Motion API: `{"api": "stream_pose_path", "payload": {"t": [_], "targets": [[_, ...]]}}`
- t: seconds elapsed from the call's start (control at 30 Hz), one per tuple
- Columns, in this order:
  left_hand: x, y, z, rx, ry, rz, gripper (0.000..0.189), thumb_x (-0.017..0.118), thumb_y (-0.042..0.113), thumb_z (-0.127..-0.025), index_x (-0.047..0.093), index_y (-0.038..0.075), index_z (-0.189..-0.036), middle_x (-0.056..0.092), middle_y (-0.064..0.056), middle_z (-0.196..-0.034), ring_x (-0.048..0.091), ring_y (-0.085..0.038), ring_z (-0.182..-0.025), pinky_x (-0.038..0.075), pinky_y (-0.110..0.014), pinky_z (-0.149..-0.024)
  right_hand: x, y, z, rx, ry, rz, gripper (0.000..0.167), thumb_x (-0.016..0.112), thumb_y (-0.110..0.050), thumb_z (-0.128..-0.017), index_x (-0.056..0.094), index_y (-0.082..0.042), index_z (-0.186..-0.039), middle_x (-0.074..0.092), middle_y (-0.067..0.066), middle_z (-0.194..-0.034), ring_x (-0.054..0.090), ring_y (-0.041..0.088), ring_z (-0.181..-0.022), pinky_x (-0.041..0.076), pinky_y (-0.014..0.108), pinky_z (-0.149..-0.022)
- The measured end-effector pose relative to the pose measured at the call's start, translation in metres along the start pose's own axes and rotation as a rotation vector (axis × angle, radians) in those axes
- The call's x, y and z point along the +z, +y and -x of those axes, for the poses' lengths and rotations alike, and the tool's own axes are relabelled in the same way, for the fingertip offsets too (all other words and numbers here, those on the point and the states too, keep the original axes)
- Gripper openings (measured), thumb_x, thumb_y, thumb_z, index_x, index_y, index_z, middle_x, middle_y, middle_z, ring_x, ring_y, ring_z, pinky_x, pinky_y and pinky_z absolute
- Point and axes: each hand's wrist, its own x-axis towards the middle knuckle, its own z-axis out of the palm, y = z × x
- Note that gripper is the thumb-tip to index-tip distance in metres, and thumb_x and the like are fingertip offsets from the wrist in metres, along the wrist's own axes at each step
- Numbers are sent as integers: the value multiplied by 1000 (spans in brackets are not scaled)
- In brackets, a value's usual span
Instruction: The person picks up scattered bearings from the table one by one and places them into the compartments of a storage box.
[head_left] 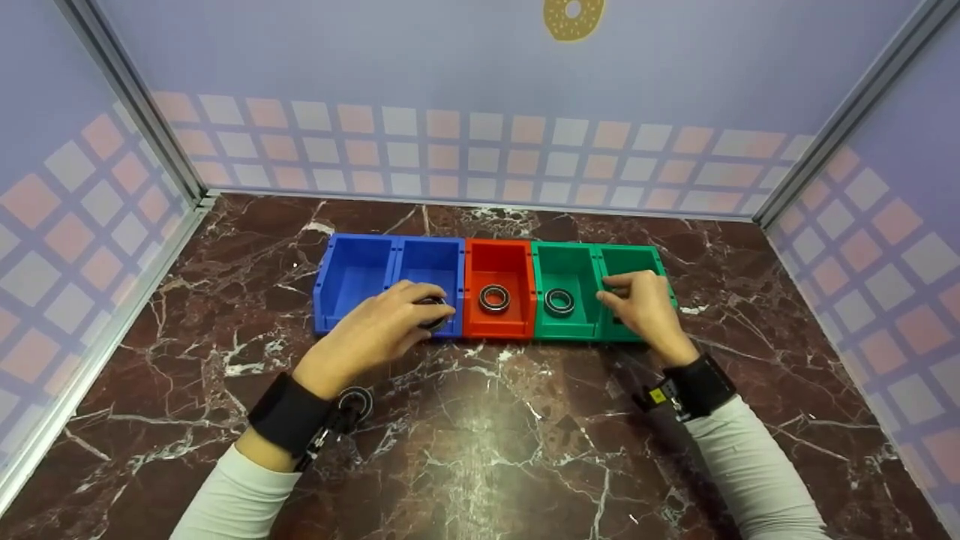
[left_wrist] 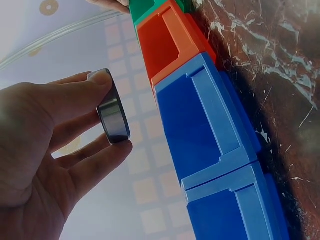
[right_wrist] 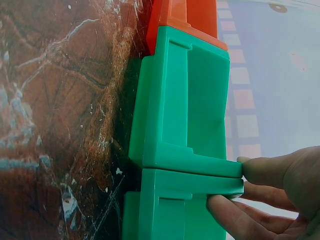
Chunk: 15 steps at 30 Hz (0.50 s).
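Observation:
My left hand (head_left: pixel 382 326) pinches a ball bearing (left_wrist: pixel 114 115) between thumb and fingertips, above the right-hand blue bin (head_left: pixel 429 259). Over at the right end of the row, my right hand (head_left: pixel 646 304) grips the adjoining side walls of the two green bins, thumb on one side and fingers on the other. One bearing (head_left: pixel 494 298) lies flat in the red bin (head_left: pixel 499 253). Another bearing (head_left: pixel 559 302) lies in the left-hand green bin (head_left: pixel 566 257). The floor of the rightmost green bin (head_left: pixel 628 257) is partly hidden by my right hand.
The left-hand blue bin (head_left: pixel 358 259) ends the joined row. Beside my left wrist, a bearing (head_left: pixel 355 401) is on the marble-patterned table (head_left: pixel 480 435), partly covered by the wrist camera. Tiled-pattern panels (head_left: pixel 480 150) enclose the table at the back and sides.

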Motion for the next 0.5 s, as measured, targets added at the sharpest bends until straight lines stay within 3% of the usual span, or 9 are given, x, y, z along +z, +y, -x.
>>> {"api": "stream_pose_path", "payload": {"t": [0.5], "targets": [[2, -14, -9, -66, -23, 42, 42, 75, 7, -85, 69, 14, -126, 64, -12, -132, 60, -31, -120, 52, -44, -103, -1, 0, 2, -16, -5, -9, 34, 70, -16, -92, 69, 0, -122, 75, 22, -100, 72, 26, -71, 56, 30, -61]]}}
